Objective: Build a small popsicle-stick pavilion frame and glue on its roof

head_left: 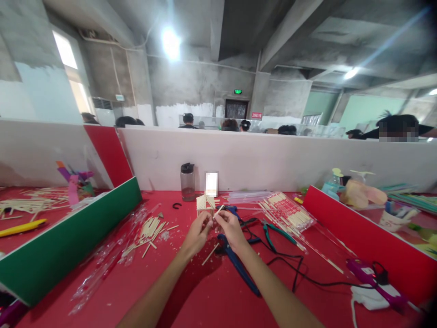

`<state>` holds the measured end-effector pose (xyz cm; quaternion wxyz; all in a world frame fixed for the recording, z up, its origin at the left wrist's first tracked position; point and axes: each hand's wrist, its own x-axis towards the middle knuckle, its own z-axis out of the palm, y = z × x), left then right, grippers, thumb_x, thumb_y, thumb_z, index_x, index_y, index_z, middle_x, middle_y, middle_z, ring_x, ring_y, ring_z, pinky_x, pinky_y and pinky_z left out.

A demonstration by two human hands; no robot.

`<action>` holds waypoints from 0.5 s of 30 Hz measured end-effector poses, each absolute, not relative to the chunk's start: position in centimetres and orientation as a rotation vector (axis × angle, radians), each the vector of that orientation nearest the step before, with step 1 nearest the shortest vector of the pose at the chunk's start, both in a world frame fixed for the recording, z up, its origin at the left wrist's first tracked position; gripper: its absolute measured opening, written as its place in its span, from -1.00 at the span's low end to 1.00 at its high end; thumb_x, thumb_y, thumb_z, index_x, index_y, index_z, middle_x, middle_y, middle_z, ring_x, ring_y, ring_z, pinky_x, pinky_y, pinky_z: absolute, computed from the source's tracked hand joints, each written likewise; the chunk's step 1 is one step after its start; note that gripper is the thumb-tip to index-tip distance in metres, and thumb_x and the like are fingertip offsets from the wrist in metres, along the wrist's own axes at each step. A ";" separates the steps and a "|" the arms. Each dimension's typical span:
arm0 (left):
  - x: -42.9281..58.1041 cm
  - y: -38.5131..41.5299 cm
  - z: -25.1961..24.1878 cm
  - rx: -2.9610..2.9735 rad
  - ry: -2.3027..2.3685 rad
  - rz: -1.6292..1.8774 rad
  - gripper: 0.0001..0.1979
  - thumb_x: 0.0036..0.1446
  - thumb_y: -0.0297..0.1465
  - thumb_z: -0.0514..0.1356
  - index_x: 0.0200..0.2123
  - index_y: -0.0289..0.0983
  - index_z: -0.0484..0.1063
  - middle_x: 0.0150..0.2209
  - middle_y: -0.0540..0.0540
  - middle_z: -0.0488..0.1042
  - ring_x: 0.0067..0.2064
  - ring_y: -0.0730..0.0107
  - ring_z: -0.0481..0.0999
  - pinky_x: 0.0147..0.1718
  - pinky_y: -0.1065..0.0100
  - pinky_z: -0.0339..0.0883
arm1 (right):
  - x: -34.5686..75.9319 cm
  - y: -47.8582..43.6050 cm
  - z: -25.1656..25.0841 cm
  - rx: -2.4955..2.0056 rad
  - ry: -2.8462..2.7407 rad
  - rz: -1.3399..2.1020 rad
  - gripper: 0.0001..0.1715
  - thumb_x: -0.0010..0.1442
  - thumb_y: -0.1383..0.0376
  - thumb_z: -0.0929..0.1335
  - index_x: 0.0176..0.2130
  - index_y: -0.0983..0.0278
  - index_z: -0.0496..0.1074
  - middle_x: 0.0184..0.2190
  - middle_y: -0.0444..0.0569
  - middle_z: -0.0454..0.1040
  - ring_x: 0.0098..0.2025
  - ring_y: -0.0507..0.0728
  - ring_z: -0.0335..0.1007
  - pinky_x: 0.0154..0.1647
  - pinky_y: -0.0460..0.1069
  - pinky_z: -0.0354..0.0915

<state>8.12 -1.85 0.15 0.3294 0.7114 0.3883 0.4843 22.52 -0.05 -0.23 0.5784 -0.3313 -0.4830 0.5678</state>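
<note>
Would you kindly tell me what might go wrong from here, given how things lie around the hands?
The small stick model stands just beyond the left hand in this view, so a forward nudge might knock it.

The blue-handled tool lies close by the right hand and forearm, which might catch its handle.

The black cable trails loosely across the red tabletop, so an arm moving rightward could snag it.

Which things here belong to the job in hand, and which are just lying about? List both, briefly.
Likely in the job:
stick in the right hand
small stick structure
loose sticks
blue-handled tool

Apparently just lying about:
drink bottle
clear plastic wrappers
black C-shaped piece
</note>
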 end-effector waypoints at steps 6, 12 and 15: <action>5.7 -1.2 0.8 2.181 1.248 1.251 -0.65 0.34 -0.20 -0.02 -0.42 -0.26 0.33 -0.43 -0.01 0.38 -0.38 0.38 0.34 -0.35 0.39 0.16 | 23.4 0.4 -0.5 -0.819 -1.056 1.293 -0.64 -0.03 0.10 0.50 -0.31 0.29 0.45 -0.43 -0.06 0.53 -0.42 0.07 0.45 -0.45 -0.08 0.39; 3.7 0.0 0.5 2.264 1.625 1.257 -0.51 0.32 -0.13 0.00 -0.62 -0.26 0.22 -0.61 0.04 0.23 -0.54 0.43 0.21 -0.47 0.37 0.01 | 24.3 1.2 -0.8 -0.856 -1.166 1.137 -0.60 -0.04 0.10 0.49 -0.25 0.30 0.51 -0.38 -0.02 0.55 -0.38 0.13 0.50 -0.36 0.01 0.47; 3.5 0.2 0.3 2.255 1.609 1.401 -0.61 0.33 -0.15 0.01 -0.47 -0.24 0.31 -0.49 0.02 0.32 -0.46 0.40 0.31 -0.40 0.37 0.15 | 24.4 1.6 -0.8 -0.868 -1.287 1.024 -0.65 0.03 0.11 0.46 -0.26 0.30 0.52 -0.37 0.00 0.57 -0.37 0.15 0.52 -0.34 0.03 0.48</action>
